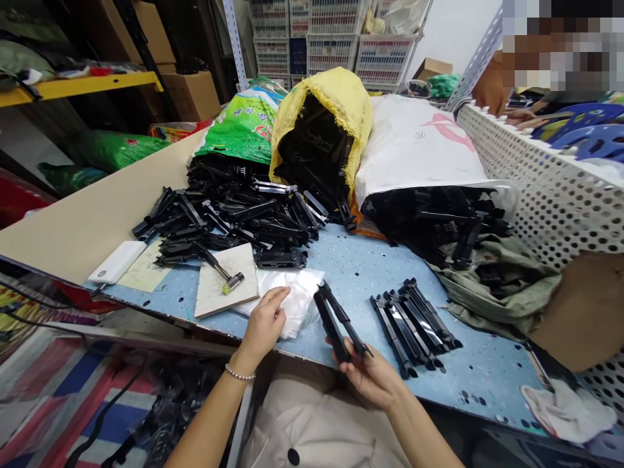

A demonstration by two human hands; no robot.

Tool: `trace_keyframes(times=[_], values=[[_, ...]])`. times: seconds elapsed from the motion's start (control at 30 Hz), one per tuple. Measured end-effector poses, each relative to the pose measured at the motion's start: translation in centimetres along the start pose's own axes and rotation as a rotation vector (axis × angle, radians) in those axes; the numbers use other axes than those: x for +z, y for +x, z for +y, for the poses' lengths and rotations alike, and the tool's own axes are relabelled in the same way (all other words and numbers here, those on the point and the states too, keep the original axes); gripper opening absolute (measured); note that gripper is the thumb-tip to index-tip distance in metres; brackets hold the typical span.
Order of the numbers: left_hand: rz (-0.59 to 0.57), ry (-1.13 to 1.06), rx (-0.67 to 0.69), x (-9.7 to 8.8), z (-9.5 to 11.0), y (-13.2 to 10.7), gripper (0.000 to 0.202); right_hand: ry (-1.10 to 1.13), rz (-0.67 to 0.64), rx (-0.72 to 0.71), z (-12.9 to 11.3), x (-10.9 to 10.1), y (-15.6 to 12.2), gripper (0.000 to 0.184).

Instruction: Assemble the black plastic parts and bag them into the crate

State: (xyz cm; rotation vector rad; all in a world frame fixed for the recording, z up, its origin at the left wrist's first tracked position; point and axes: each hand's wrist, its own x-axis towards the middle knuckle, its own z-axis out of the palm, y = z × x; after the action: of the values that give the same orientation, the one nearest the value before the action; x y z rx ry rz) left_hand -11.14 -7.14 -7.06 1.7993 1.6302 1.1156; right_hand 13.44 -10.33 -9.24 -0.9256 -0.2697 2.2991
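My right hand (373, 377) is closed round the near end of a pair of long black plastic parts (336, 318) that fork apart away from me over the blue table (361, 266). My left hand (266, 322) rests with bent fingers on a clear plastic bag (297, 292) lying on the table; whether it grips the bag is unclear. To the right of the held parts lies a neat row of several similar black parts (414, 325).
A big heap of black parts (229, 214) spills from a yellow sack (322, 123) and a white sack (419, 143). A small hammer (224, 273) lies on a tile, a white power bank (117, 261) at left. Another person sits beyond a perforated white panel (550, 195) on the right.
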Motion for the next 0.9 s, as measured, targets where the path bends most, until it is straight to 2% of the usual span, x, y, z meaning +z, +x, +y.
trace_keyframes(times=[0.13,0.23,0.33,0.43,0.57,0.6,0.67,0.73,0.77,0.83,0.9], values=[[-0.048,-0.029,0.07,0.0,0.1,0.3,0.05,0.018,-0.221,0.164,0.1,0.2,-0.3,0.02],[-0.05,-0.009,0.163,-0.1,0.6,0.1,0.054,0.131,-0.292,0.263,0.2,0.3,1.1,0.025],[-0.114,0.014,0.312,-0.1,1.7,-0.8,0.057,0.173,-0.316,0.257,0.0,0.8,2.9,0.033],[-0.186,-0.033,0.37,0.0,2.6,-2.0,0.058,0.102,-0.251,0.166,-0.2,2.1,3.7,0.029],[-0.196,-0.074,0.32,-0.4,2.4,-2.6,0.055,-0.031,-0.092,-0.092,0.0,3.7,2.8,0.02],[-0.174,-0.066,0.3,-0.5,2.2,-2.5,0.055,-0.024,-0.082,-0.108,0.1,3.8,2.4,0.021],[-0.115,-0.046,0.274,-0.7,1.9,-2.4,0.056,0.044,-0.13,-0.051,0.1,3.7,2.1,0.03],[-0.08,-0.047,0.287,-0.5,2.1,-2.6,0.058,0.093,-0.187,0.001,0.1,3.5,2.3,0.04],[-0.086,-0.06,0.313,-0.3,2.4,-2.8,0.06,0.078,-0.179,-0.022,0.1,3.6,2.6,0.04],[-0.155,-0.092,0.381,0.4,3.2,-3.3,0.063,-0.085,-0.078,-0.168,0.3,3.9,3.3,0.031],[-0.281,-0.103,0.416,1.0,4.1,-3.7,0.067,-0.39,0.078,-0.395,0.6,4.5,3.6,0.021]])
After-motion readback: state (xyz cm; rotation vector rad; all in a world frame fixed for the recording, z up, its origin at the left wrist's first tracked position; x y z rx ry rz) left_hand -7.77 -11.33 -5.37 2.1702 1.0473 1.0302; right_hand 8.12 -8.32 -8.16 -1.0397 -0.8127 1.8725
